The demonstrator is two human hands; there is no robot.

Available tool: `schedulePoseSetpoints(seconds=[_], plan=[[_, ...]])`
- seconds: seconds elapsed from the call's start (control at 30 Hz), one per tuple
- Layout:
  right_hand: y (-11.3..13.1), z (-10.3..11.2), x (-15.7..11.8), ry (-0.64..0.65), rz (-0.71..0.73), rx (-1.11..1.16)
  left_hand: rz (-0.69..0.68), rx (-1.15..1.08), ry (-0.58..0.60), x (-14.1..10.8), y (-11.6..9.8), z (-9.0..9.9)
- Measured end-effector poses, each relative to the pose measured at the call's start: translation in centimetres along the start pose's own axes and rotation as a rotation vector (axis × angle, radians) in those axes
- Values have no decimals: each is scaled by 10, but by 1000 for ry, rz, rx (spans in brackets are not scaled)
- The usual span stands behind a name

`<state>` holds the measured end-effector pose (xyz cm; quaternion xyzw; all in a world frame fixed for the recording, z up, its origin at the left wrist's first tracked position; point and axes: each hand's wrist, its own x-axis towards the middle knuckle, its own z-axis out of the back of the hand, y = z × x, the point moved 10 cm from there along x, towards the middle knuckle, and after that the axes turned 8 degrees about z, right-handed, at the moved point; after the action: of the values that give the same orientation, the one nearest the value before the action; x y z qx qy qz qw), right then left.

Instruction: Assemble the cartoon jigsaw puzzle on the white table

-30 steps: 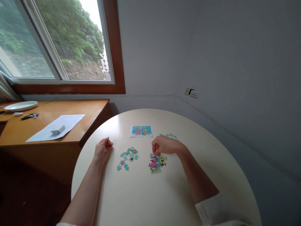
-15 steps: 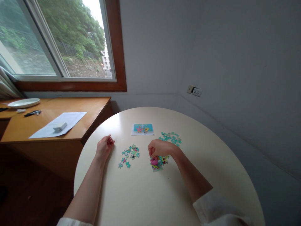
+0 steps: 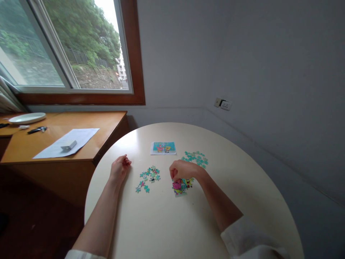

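My right hand (image 3: 181,170) is closed, fingertips pinched at the upper left edge of a partly joined puzzle (image 3: 180,187) with pink and yellow figures; whatever is between the fingertips is too small to make out. On the left of the round table, my left hand (image 3: 120,167) rests with its fingers curled, and nothing shows in it. Loose puzzle pieces (image 3: 153,172) lie between the two hands. More teal pieces (image 3: 198,157) are spread beyond my right wrist. A picture card (image 3: 163,148) with a pink and a yellow figure lies farther back.
The round cream table (image 3: 151,230) fills the middle. To its left stands a wooden desk (image 3: 67,120) bearing a white paper (image 3: 86,136), a small white box (image 3: 68,145), keys (image 3: 37,130) and a white plate (image 3: 27,118). Behind are a window and a wall with a socket (image 3: 225,105).
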<state>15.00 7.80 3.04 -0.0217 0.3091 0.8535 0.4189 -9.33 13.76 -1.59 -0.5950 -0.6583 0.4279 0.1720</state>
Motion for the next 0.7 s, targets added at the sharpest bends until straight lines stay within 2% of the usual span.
schedulePoseSetpoints(seconds=[0.7], plan=[[-4, 1, 6, -54, -12, -58, 8, -12, -1, 2, 1, 1]])
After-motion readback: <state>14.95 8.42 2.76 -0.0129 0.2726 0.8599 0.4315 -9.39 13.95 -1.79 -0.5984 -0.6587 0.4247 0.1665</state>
